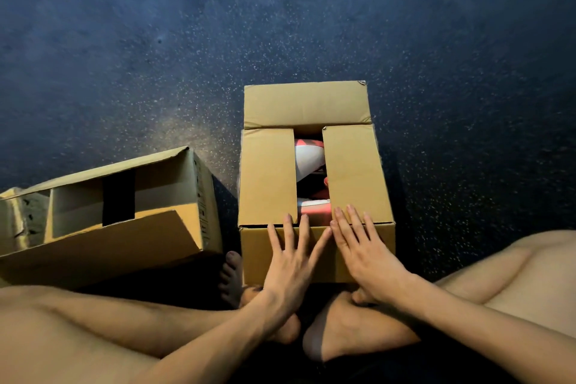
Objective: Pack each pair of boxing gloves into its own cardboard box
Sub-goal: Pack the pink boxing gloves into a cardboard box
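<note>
Grip, left hand [288, 259]: open and flat, fingers spread, pressing on the near panel [255, 256] of the cardboard box [358, 171]; it clasps nothing.
Grip, right hand [363, 252]: likewise flat and spread, just beside the left, fingertips reaching over the near top edge.
Task's thing: red-and-white boxing gloves [308, 162] lie inside this box at centre frame, seen through the gap between the two side flaps [268, 174], which are folded in.
Step in hand: judged to be closing the loaded box.
Next move: likely calls for bringing the far flap [307, 104], not yet folded down, and the near one over the side flaps, then pressing them level.
Second box [174, 237]: lower left of the frame, tipped, flaps open, well apart from both hands.
Setting: dark speckled floor [156, 56]; the person's crossed legs [343, 330] fill the lower edge.
Hard to make out: whether the near panel is a flap or the box wall; how many gloves are inside; what the second box's dark interior contains; its left end is cut off.
</note>
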